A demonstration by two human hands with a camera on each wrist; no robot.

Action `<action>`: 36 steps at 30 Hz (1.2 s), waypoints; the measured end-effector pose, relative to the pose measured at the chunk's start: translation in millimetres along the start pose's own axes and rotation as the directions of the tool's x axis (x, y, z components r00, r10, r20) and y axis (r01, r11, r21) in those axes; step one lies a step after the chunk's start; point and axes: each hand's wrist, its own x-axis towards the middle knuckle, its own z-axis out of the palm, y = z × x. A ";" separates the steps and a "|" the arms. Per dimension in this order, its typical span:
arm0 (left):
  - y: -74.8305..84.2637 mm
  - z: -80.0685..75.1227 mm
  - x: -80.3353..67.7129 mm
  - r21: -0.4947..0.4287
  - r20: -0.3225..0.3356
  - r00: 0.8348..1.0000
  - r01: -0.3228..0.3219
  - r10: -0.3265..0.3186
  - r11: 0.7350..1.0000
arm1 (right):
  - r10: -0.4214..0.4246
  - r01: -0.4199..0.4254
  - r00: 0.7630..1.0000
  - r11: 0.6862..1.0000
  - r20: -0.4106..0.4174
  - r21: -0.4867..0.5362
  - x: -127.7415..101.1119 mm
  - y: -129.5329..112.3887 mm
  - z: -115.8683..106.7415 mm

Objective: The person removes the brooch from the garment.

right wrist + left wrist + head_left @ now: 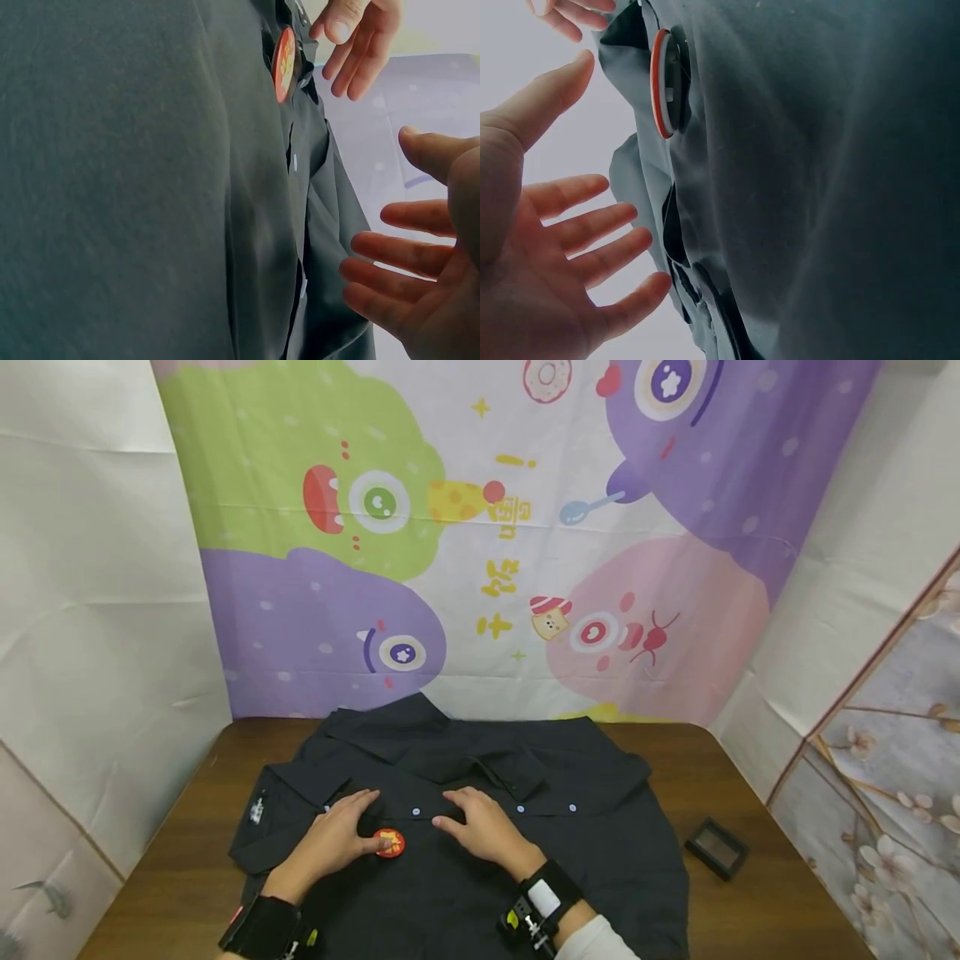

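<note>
A black button-up shirt lies spread flat on a brown wooden table, collar toward the back. A round orange-red badge sits on its front near the row of pale buttons. My left hand is open just left of the badge, thumb closest to it. My right hand is open just right of the badge. The left wrist view shows the left hand with fingers spread, a gap between it and the cloth, and the badge edge-on. In the right wrist view the right hand is spread likewise beside the shirt.
A small dark rectangular box lies on the table to the right of the shirt. A cartoon-monster cloth hangs behind the table, white sheeting covers the left side, and a flowered screen stands at the right.
</note>
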 end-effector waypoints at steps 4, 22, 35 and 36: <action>-0.3 0.0 -1.5 -0.005 0.007 1.000 0.013 -0.013 1.000 | -0.002 0.002 1.000 1.000 0.005 0.003 0.7 -0.9 1.9; -3.0 -0.1 -4.8 -0.027 0.032 0.999 0.024 -0.023 0.999 | -0.023 0.023 1.000 1.000 0.011 -0.005 3.7 -6.0 9.3; -4.2 -0.3 -6.5 -0.017 0.016 1.000 0.016 -0.016 1.000 | -0.009 0.009 1.000 1.000 0.022 0.006 4.4 -7.6 12.7; -4.4 -0.3 -6.9 -0.014 0.012 1.000 0.015 -0.014 1.000 | -0.011 0.011 1.000 1.000 0.023 0.005 4.6 -7.7 13.0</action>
